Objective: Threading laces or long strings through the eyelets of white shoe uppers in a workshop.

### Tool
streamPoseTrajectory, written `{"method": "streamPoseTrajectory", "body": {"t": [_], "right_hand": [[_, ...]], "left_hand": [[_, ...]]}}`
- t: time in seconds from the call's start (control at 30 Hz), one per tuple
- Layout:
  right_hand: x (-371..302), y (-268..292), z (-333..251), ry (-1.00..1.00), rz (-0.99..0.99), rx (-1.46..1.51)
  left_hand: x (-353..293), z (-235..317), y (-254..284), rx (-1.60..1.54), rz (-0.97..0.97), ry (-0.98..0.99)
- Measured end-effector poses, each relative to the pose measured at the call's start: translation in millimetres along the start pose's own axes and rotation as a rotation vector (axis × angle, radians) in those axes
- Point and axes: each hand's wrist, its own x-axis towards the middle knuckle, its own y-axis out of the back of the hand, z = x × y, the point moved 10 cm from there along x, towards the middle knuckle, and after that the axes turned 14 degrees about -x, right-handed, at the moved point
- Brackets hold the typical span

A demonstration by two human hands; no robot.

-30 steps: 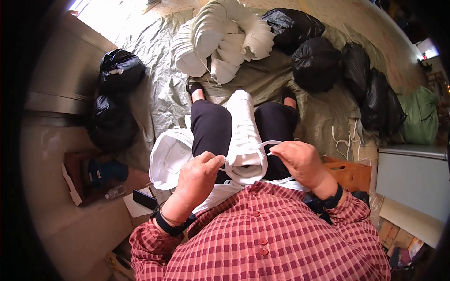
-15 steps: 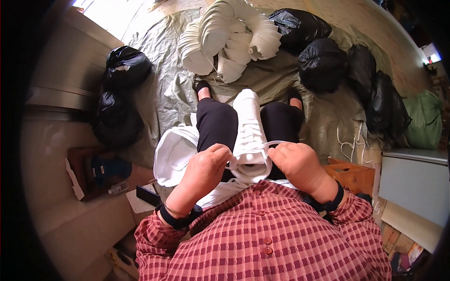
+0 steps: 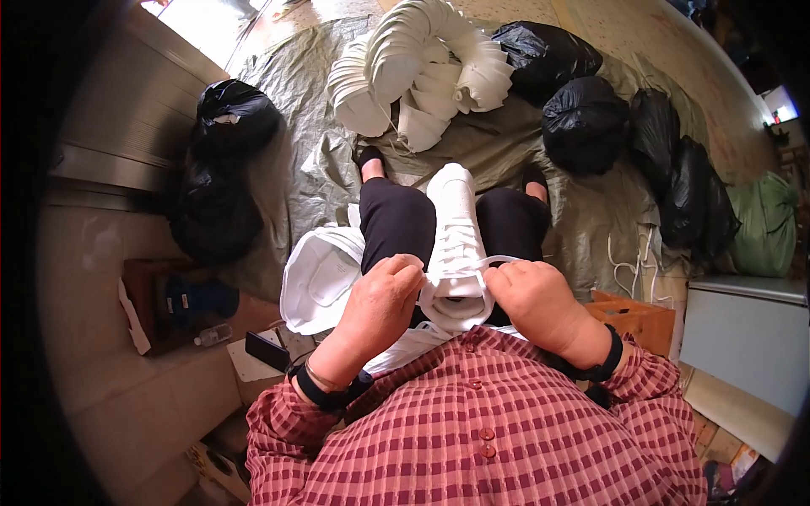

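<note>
A white lace-up shoe (image 3: 456,207) rests between my thighs with its toe pointing away and its collar near my shirt. Its lace (image 3: 499,260) crosses up the front, and the two ends run out from the top holes. To the left of the collar, my left hand (image 3: 384,299) is closed, apparently pinching one lace end, which its fingers mostly hide. My right hand (image 3: 540,297), on the other side, pinches the other end, which arches over to the eyelets. Beside my left thigh lies a white shoe-upper piece (image 3: 319,280).
Ahead on a grey-green sheet (image 3: 312,126) sits a coiled bundle of white uppers (image 3: 413,63). Black bags (image 3: 584,125) line the right, with more black bags (image 3: 221,202) at left. A wooden box (image 3: 637,316) stands right, and a phone (image 3: 267,350) lies at left.
Hands and shoe keep nearly the same places, with the whole view shifted slightly. My left hand has risen a little beside the shoe's collar.
</note>
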Motion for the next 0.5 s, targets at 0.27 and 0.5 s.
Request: {"method": "streamPoseTrajectory", "body": {"t": [0.27, 0.5], "right_hand": [[-17, -14, 13, -0.340, -0.036, 0.091], [-21, -21, -1, -0.321, 0.026, -0.090]], "left_hand": [[17, 0, -11, 0.153, -0.302, 0.039], [17, -33, -45, 0.190, -0.472, 0.264]]}}
